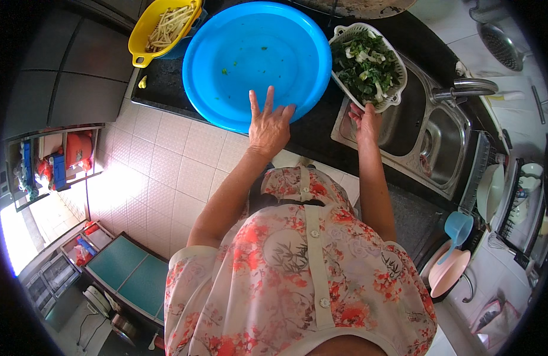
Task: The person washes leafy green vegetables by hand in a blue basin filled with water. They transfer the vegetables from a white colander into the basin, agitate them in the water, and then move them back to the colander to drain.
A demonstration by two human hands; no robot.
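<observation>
A wide blue plastic basin [296, 40] stands before me on the dark counter, holding water with small green leaf scraps afloat. My left hand [270, 127] is over its near rim, fingers spread and nothing held. Whether those fingertips touch the water, I cannot tell. On the right, a white plastic colander basket [402, 73] is heaped with chopped leafy greens [367, 66] showing pale stems. My right hand [367, 124] grips the basket's near end, thumb at the rim. The basket sits beside the basin, partly over the sink's corner.
At the left, a yellow colander [138, 41] holds pale cut strips, near a small yellowish piece [142, 82] on the counter [160, 89]. A double-bowl steel sink [438, 155] with a faucet [465, 91] lies right. Further along are a blue dipper [458, 226] and pink basin [449, 273].
</observation>
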